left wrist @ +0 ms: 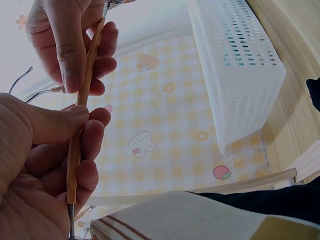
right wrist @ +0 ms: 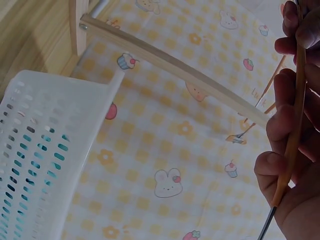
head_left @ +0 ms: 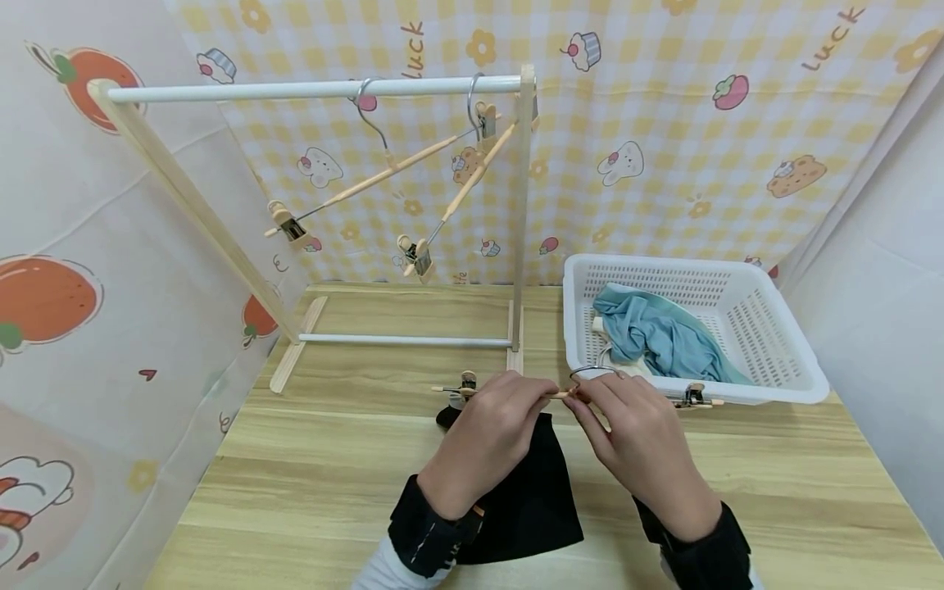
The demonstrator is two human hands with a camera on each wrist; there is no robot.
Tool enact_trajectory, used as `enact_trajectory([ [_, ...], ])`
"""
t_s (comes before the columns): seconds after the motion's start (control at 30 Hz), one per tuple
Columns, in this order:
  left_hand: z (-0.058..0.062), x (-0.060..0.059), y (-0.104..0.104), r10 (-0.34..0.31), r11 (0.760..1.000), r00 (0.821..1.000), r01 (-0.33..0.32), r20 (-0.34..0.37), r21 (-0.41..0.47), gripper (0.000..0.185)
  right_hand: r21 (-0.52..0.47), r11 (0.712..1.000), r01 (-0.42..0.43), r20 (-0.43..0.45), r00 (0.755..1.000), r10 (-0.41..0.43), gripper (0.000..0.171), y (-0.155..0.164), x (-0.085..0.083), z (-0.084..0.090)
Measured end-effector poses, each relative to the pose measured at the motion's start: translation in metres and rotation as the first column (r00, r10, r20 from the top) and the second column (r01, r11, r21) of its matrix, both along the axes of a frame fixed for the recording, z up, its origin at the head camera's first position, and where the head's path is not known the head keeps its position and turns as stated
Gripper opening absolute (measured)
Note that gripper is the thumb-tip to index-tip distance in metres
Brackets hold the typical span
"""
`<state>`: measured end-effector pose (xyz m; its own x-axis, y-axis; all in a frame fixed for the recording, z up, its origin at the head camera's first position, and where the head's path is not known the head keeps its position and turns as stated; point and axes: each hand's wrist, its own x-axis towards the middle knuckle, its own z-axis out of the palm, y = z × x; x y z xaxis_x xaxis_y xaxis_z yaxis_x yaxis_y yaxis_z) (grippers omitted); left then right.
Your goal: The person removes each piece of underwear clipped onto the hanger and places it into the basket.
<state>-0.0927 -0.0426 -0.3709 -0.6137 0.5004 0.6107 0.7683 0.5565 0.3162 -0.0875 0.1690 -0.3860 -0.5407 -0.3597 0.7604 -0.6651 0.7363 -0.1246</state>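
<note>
In the head view both hands hold a wooden clip hanger (head_left: 560,395) level over the front of the table. My left hand (head_left: 501,418) grips the bar left of its middle, thumb along the wood. Close beside it, my right hand (head_left: 634,426) pinches the bar near the metal hook (head_left: 593,369). The hanger's left clip (head_left: 468,381) is at the top edge of a black garment (head_left: 531,500), which hangs below the left hand. Its right clip (head_left: 695,397) overlaps the basket's front rim, with no cloth in it. A pale, brown-striped part of cloth (left wrist: 165,220) shows in the left wrist view.
A white basket (head_left: 785,328) at the right holds crumpled blue cloth (head_left: 656,332) and something cream. At the back left stands a wooden rack with a white rail (head_left: 295,90); two clip hangers without clothes (head_left: 391,170) hang on it. The rack's right post (head_left: 522,221) rises behind the hands.
</note>
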Motion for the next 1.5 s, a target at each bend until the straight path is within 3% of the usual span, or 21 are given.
enact_trajectory([
  [0.37,0.0,-0.001,0.002,-0.016,1.0,1.0,0.016,0.012,-0.016,0.015,-0.006,1.0,0.002,0.044,0.999,-0.002,0.054,0.002,0.001,0.001],
  [0.63,0.002,0.001,-0.001,-0.035,0.999,0.999,0.035,0.017,-0.018,0.018,-0.014,1.0,-0.003,0.022,1.0,0.003,0.052,0.007,-0.002,-0.002],
  [0.77,0.005,0.0,-0.006,-0.052,0.998,0.997,0.053,-0.051,0.023,0.019,-0.025,1.0,-0.004,0.022,1.0,0.004,0.051,0.009,-0.003,-0.003],
  [0.9,0.008,-0.004,-0.013,-0.024,0.996,0.994,0.033,-0.11,0.078,0.02,-0.029,1.0,0.009,0.06,0.998,-0.007,0.053,0.011,-0.002,-0.003],
  [0.97,0.01,-0.006,-0.018,-0.003,0.994,0.997,0.012,-0.082,0.111,0.022,-0.033,0.999,0.018,0.081,0.997,-0.015,0.055,0.012,-0.001,-0.004],
  [1.07,0.012,-0.006,-0.026,0.02,0.988,1.0,-0.023,0.019,0.153,0.027,-0.043,0.999,0.028,0.112,0.993,-0.023,0.054,0.014,0.0,-0.004],
  [1.23,0.01,-0.009,-0.034,0.03,0.978,0.99,-0.058,0.138,0.201,0.036,-0.058,0.998,0.032,0.126,0.992,-0.024,0.053,0.016,0.0,-0.004],
  [1.33,0.008,-0.01,-0.039,0.038,0.974,0.976,-0.084,0.214,0.21,0.04,-0.064,0.997,0.032,0.126,0.992,-0.024,0.054,0.017,0.0,-0.004],
  [1.5,0.005,-0.012,-0.044,0.031,0.968,0.931,-0.119,0.364,0.221,0.042,-0.067,0.997,0.04,0.129,0.991,-0.031,0.054,0.02,0.0,-0.003],
])
